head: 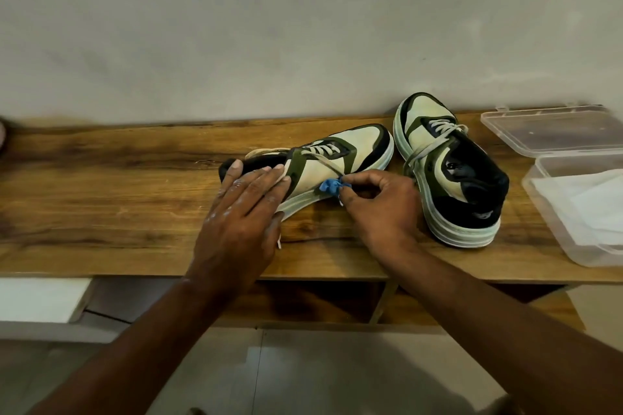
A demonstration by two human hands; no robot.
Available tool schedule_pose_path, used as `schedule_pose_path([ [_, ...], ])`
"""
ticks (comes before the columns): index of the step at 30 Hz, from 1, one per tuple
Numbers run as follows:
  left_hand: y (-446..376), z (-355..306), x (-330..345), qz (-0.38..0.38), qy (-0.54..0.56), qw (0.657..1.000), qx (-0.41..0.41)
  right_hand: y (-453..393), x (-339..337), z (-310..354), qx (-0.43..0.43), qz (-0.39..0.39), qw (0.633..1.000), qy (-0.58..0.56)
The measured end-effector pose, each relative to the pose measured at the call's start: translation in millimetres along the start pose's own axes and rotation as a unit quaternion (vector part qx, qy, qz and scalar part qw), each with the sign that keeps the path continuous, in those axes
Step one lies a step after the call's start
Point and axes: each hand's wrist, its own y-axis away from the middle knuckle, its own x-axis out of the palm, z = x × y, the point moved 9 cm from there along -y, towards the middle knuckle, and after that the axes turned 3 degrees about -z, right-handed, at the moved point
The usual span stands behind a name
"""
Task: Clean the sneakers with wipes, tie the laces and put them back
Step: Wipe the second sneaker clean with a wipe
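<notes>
Lying on its side along the worktop point(135, 185), toe rightward, the sneaker point(337, 158) is pressed flat-fingered by the left hand point(242, 212); a blue wipe point(328, 186) is pinched against its side by the right hand point(377, 205).

Glossy wood-grain shelf point(135, 178), clear plastic box point(573, 199), matt suede-like sneakers point(337, 158)

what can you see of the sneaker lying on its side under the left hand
The sneaker is cream with olive-green overlays, black at toe and collar, and a thick pale ribbed sole. It lies tipped on its side on the wooden table, toe toward the other sneaker, sole facing the person. Its pale laces are loose, untied. The left hand rests flat over its heel end, steadying it. The right hand pinches a small crumpled blue wipe against its side, just above the sole.
</notes>
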Motion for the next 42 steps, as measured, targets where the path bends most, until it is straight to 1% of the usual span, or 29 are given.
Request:
schedule_pose_path([
  [5, -8.2, 1.7, -4.3, -0.03, 0.042, 0.998, -0.034, 13.5, 23.1, 3.2, -0.007, -0.007, 0.999, -0.033],
  [7, -9.2, 3.3, -4.6, -0.028, 0.057, 0.997, -0.04, 26.2, 36.8, 13.4, -0.045, 0.005, 0.998, -0.032],
  [10, -10.3, 4.9, -2.3, -0.01, 0.069, 0.997, -0.043, 46.7, 58.4, 33.5, -0.128, 0.045, 0.991, -0.002],
  [12, -11.5, 7.7, -2.4, -0.001, 0.073, 0.996, -0.044, 47.5, 63.5, 39.9, -0.151, 0.051, 0.987, 0.007],
  [15, -12.7, 8.9, -4.2, 0.006, 0.076, 0.996, -0.042, 33.9, 53.9, 38.0, -0.136, 0.025, 0.99, 0.016],
  [19, -13.6, 10.1, -4.9, 0.009, 0.069, 0.997, -0.042, 15.5, 30.8, 24.5, -0.084, -0.022, 0.996, -0.004],
  [21, -13.6, 9.9, -4.5, 0.015, 0.06, 0.997, -0.043, 12.5, 25.3, 25.9, -0.094, -0.013, 0.995, 0.014],
  [24, -16.1, 8.9, -7.4, 0.012, 0.059, 0.997, -0.049, 17.4, 22.6, 31.9, -0.122, 0.022, 0.991, 0.043],
  [27, -22.1, 12.8, -14.7, -0.011, 0.095, 0.992, -0.086, 24.8, 18.4, 37.5, -0.148, 0.049, 0.986, 0.059],
  [31, -29.2, 12.0, -20.3, -0.009, 0.154, 0.979, -0.135, 22.2, 3.1, 41.2, -0.163, 0.048, 0.982, 0.08],
  [34, -33.8, 1.9, -28.9, -0.018, 0.192, 0.972, -0.135, 16.7, -12.6, 51.3, -0.186, 0.029, 0.978, 0.092],
  [36, -37.4, -2.7, -39.1, -0.04, 0.221, 0.964, -0.143, 13.6, -25.5, 62.0, -0.209, 0.009, 0.975, 0.079],
  [38, -41.2, 1.2, -49.4, -0.066, 0.261, 0.947, -0.177, 11.9, -37.4, 73.8, -0.24, -0.009, 0.969, 0.063],
  [40, -42.4, 10.0, -53.4, -0.083, 0.312, 0.919, -0.226, 12.8, -44.8, 84.8, -0.279, -0.026, 0.958, 0.061],
  [42, -38.7, 22.7, -46.9, -0.083, 0.37, 0.879, -0.29, 15.6, -43.4, 92.2, -0.315, -0.028, 0.946, 0.07],
])
